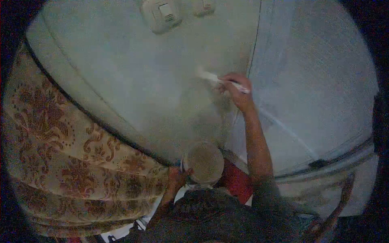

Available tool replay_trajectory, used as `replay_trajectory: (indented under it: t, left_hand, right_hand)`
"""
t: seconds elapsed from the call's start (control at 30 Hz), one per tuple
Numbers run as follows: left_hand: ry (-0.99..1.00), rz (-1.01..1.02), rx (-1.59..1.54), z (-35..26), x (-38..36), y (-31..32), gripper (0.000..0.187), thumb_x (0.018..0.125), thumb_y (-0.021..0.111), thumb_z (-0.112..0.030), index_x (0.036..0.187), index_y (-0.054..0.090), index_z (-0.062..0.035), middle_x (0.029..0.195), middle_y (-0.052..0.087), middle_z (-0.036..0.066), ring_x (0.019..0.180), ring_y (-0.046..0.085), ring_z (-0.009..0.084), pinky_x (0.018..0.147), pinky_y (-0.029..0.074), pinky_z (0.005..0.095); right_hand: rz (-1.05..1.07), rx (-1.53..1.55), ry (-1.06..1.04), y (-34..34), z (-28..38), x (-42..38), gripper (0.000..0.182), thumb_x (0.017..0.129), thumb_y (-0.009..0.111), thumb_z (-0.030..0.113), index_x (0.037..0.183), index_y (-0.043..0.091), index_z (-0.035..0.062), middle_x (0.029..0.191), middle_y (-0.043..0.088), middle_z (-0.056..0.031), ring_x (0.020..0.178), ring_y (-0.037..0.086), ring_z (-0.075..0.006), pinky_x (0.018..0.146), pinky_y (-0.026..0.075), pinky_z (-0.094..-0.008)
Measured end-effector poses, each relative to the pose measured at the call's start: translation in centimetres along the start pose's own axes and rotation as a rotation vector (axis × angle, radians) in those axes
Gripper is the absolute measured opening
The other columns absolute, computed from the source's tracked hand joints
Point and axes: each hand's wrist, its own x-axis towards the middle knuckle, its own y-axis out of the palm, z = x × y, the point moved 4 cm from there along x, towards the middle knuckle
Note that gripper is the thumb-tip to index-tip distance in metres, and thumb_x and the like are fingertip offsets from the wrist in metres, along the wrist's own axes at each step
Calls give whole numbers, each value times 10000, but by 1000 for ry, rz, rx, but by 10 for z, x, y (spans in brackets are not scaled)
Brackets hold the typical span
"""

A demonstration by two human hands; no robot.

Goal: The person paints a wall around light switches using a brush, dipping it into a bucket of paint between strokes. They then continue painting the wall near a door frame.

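Observation:
In the upper middle, my right hand is closed round the handle of a white brush-like tool. The tool's blurred tip points left, at the pale green wall. Low in the middle, my left hand grips the left side of a round container, whose inside looks beige. What exactly the container holds is too dim to tell.
Patterned brown and gold fabric fills the lower left. Two light switches or sockets are at the top. A pale panel stands at the right. Something red lies beside the container. Another arm-like shape shows at the lower right.

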Motion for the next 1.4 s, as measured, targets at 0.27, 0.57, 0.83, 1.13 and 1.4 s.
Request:
replay_trajectory:
  t: [0.27,0.57,0.83,1.13,1.4]
  left_hand:
    - [24,35,-219,9,-4,16,377,740,677,-400,773,660,-25,733,648,160,618,625,300,622,496,383]
    - [-259,145,268,27,4,37,434,737,671,-437,696,649,-6,753,636,200,640,622,286,593,480,397]
    - [-46,-27,301,24,-2,29,576,706,655,-555,755,632,18,686,565,163,631,564,327,570,434,471]
    - [386,-622,478,31,23,40,550,719,655,-505,758,616,42,628,584,174,562,577,294,546,455,444]
    - [66,-122,92,-4,7,-7,445,711,679,-435,586,601,-15,526,575,131,492,582,285,524,471,419]
  right_hand:
    - [-209,178,-219,-31,51,17,249,851,549,139,1011,626,-37,881,656,-133,802,629,-206,740,497,-328]
    - [-207,-399,-548,8,32,19,245,800,612,105,1033,631,31,944,656,-155,831,642,-250,753,496,-325]
    - [-3,-316,-270,-22,43,0,227,777,642,120,987,650,33,822,675,-106,688,659,-202,661,516,-311]
    - [-162,-310,-417,4,70,57,245,813,613,139,1036,633,38,864,669,-98,758,639,-170,679,503,-299]
    - [151,-116,-6,17,32,-7,229,840,576,185,1009,636,44,874,664,-118,761,645,-193,688,503,-316]
